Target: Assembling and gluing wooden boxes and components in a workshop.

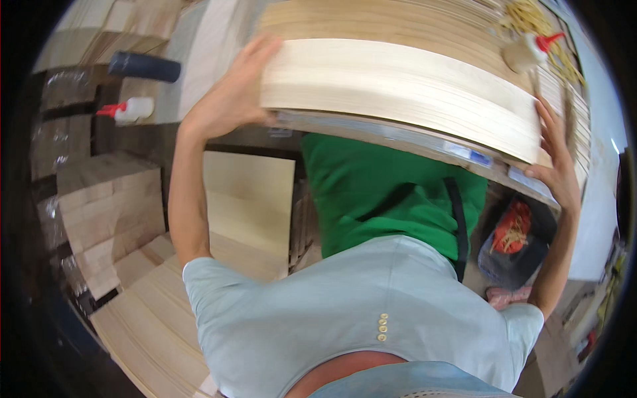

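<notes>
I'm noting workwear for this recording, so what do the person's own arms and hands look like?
The left hand and right hand are both bare, with no gloves. The forearms are uncovered too, below short, pale blue sleeves. No watch or bracelet shows.

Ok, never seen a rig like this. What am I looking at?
No machine here, just a person's two bare hands. The one picture comes from a fisheye camera on their head, looking down, so straight edges bend near the rim. The left hand and right hand hold opposite ends of the pale wood. Beyond it lies tan wood, with a red-tipped bottle and yellow cords at right. Another bottle and a dark cylinder are at left.
</notes>
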Action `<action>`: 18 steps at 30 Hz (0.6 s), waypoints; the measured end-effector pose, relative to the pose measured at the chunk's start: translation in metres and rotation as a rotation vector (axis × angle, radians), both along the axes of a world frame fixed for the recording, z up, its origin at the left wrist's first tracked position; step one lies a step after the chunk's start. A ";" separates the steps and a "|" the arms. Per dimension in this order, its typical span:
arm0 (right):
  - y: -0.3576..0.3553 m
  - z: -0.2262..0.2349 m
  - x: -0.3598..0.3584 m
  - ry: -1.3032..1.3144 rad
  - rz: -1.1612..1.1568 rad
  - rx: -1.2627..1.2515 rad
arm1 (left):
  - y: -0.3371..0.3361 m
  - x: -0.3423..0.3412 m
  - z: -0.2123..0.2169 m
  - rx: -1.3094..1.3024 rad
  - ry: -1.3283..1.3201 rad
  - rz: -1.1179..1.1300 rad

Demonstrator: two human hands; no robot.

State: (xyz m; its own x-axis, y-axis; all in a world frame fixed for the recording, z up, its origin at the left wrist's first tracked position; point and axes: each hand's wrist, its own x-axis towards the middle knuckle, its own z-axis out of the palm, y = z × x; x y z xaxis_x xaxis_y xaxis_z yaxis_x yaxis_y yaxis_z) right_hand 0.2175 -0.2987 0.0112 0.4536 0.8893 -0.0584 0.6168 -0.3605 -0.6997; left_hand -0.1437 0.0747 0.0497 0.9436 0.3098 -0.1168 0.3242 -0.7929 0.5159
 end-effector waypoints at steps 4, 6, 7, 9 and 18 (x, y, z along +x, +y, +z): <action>-0.008 -0.011 0.001 0.401 -0.089 0.167 | 0.008 -0.024 -0.027 -0.588 -0.217 0.201; -0.010 -0.022 -0.003 0.510 -0.277 0.107 | 0.007 -0.031 -0.055 -0.839 -0.302 0.347; -0.007 -0.030 -0.005 0.544 -0.340 0.053 | 0.005 -0.034 -0.064 -0.889 -0.307 0.458; 0.008 -0.023 -0.012 0.568 -0.350 -0.071 | 0.009 -0.038 -0.080 -0.894 -0.256 0.743; 0.012 -0.025 -0.020 0.731 -0.400 0.104 | -0.009 -0.017 -0.081 -1.012 -0.443 0.801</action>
State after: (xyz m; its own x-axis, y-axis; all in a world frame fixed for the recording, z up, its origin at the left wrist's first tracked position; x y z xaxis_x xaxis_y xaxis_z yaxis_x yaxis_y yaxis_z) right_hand 0.1971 -0.2863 -0.0137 0.6159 0.6865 -0.3865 -0.1656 -0.3668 -0.9155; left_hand -0.1604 0.0658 -0.0317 0.5648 0.7452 -0.3547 0.1692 0.3161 0.9335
